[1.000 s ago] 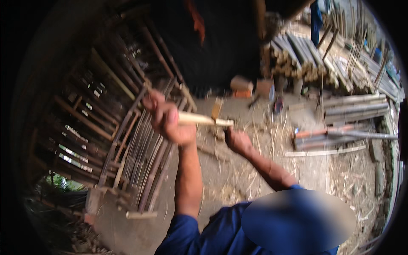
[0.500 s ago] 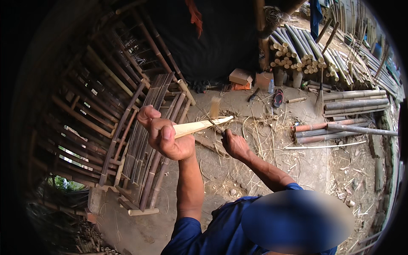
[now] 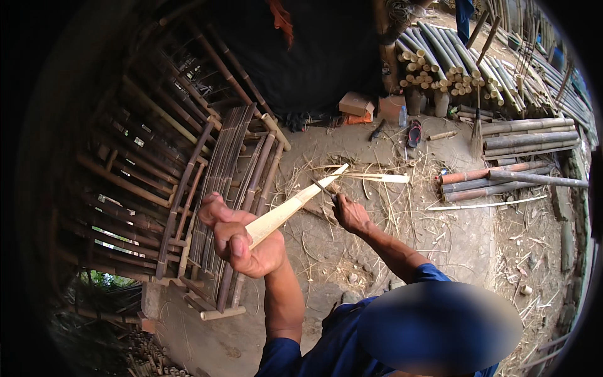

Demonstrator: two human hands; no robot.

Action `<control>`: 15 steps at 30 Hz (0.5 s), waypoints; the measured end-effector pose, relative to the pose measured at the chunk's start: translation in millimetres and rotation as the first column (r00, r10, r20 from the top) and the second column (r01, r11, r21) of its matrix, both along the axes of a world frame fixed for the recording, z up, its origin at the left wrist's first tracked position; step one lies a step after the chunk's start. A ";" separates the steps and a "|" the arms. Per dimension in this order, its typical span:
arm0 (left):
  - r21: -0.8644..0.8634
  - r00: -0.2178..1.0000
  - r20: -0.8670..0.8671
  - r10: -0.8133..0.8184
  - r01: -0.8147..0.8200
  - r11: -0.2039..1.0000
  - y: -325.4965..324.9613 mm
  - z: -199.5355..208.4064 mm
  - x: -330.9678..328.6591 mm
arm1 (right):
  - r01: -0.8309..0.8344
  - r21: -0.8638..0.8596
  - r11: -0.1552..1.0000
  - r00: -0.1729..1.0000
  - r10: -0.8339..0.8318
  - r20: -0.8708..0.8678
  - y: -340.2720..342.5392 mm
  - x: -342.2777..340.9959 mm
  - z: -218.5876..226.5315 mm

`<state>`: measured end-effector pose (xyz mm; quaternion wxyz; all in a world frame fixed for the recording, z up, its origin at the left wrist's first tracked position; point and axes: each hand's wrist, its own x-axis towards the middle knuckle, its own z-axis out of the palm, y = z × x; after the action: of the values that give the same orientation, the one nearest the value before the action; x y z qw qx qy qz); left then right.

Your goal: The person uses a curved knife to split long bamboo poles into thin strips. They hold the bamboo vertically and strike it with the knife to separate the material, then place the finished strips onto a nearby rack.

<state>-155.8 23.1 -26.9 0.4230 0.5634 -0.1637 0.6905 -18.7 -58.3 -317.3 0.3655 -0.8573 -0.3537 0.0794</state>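
My left hand point(image 3: 242, 239) is closed round the wide end of a pale split bamboo strip point(image 3: 286, 210), which points away and to the right, narrowing to its far tip. My right hand point(image 3: 352, 214) grips the handle of a knife point(image 3: 325, 188), mostly hidden in the fist. Its thin dark blade lies across the strip near the narrow end. Just beyond the blade shows another pale, forked bamboo piece point(image 3: 386, 178); whether it touches the strip or lies on the ground I cannot tell.
A bamboo bench point(image 3: 217, 207) stands close on the left. Thin shavings point(image 3: 396, 213) litter the dirt floor. Cut poles point(image 3: 496, 179) lie at the right, with a large stack of bamboo point(image 3: 440, 60) behind. A cardboard box point(image 3: 356, 105), bottle point(image 3: 402, 115) and sandal point(image 3: 414, 134) sit farther back.
My left hand has moved down and slightly left with the strip, which now slants more steeply. The blurred piece above the blade is gone, and a pale forked piece shows right of the tip.
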 end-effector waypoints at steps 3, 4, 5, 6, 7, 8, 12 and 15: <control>-0.027 1.000 -0.015 -0.019 0.018 0.999 3.1 0.7 -13.6 | -0.092 0.118 0.989 0.993 0.083 0.079 18.7 9.6 -18.6; -0.012 0.998 -0.052 -0.028 0.027 1.000 2.6 2.7 -15.4 | -0.064 -0.018 0.998 0.998 0.065 0.026 23.8 28.3 -45.7; -0.032 0.996 -0.061 -0.066 0.064 0.997 -6.3 4.1 -10.1 | 0.012 -0.377 0.926 0.984 -0.077 -0.159 16.2 60.0 -69.3; -0.051 0.992 -0.069 -0.109 0.106 0.993 -15.9 5.8 0.6 | 0.200 -0.537 0.820 0.944 -0.307 -0.118 10.2 94.8 -111.9; -0.043 0.990 -0.089 -0.107 0.104 0.994 -7.8 -0.5 -7.5 | 0.056 -0.598 0.799 0.962 -0.203 -0.181 10.2 87.1 -111.5; -0.051 0.986 -0.097 -0.139 0.135 0.990 -5.1 -2.9 -15.0 | 0.217 -0.519 0.827 0.942 -0.317 -0.111 2.0 76.9 -123.6; -0.110 0.814 -0.331 -0.477 0.469 0.877 1.0 5.6 -19.1 | 0.136 -0.236 0.962 0.927 -0.208 -0.311 -52.7 19.3 -147.3; -0.083 0.724 -0.484 -0.491 0.520 0.850 19.5 12.4 -20.6 | 0.268 0.083 0.960 0.327 -0.010 -0.945 -90.6 -42.7 -82.0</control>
<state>-176.4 42.6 -14.5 0.6055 0.6648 -0.2188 0.3788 -61.4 -148.9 -399.3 0.6013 -0.6353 -0.0107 0.4845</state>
